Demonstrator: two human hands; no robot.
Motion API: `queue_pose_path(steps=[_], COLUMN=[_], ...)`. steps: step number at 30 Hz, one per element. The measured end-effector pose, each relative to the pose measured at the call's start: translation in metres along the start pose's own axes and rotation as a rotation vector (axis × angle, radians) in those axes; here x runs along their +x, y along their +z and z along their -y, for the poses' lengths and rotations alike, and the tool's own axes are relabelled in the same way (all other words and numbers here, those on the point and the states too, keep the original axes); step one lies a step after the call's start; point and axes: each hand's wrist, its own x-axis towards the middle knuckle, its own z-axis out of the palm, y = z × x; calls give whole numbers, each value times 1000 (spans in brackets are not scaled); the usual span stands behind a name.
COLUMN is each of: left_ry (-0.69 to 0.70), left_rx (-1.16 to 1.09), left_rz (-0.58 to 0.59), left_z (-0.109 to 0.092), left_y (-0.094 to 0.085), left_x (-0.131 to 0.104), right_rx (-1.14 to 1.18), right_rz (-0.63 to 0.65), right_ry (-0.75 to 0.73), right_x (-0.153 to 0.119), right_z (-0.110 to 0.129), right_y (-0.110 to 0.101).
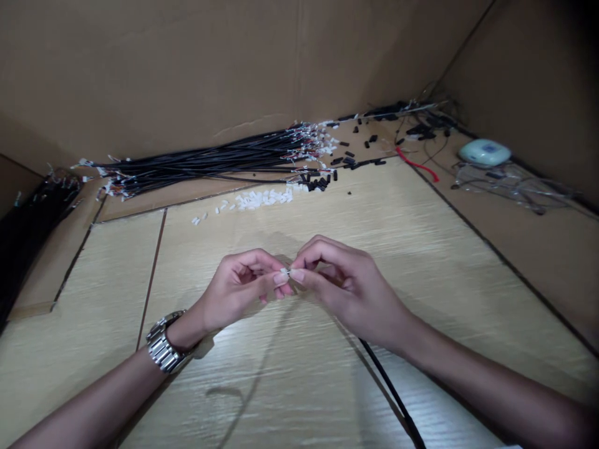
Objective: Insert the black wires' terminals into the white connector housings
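Note:
Over the middle of the wooden table, my left hand (243, 284) pinches a small white connector housing (284, 271) between thumb and forefinger. A metal-banded watch sits on that wrist. My right hand (344, 280) meets it fingertip to fingertip, closed on the end of a black cable (384, 374). The cable runs out beneath my right palm toward the bottom edge. Its thin wire ends lie at the housing, mostly covered by my fingers; whether one is inside the housing I cannot tell.
Behind the hands lie loose white housings (264, 198) and short black sleeves (318, 183). A bundle of black cables (206, 159) stretches along the cardboard wall (187, 68); another dark bundle (28, 231) is at left. A pale green object (484, 152) and red tube (418, 164) sit at right.

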Motion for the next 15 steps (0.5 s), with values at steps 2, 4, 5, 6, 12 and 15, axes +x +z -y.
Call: queue_pose_path(steps=[2, 4, 5, 6, 12, 15], left_ry=[10, 21, 25, 28, 97, 92], left_rx=[9, 18, 22, 26, 32, 23], left_rz=[-4, -5, -6, -7, -35, -34], left_z=[0, 0, -1, -2, -2, -1], left_y=[0, 0, 0, 1, 6, 6], left_x=[0, 0, 0, 0, 1, 1], right_rx=[-49, -98, -124, -151, -239, -212], right_rz=[-21, -59, -69, -71, -53, -48], right_ry=[-9, -44, -77, -119, -304, -314], right_x=[0, -1, -2, -3, -1, 0], right_z=[2, 2, 2, 1, -1, -1], right_y=[0, 2, 2, 3, -1, -1])
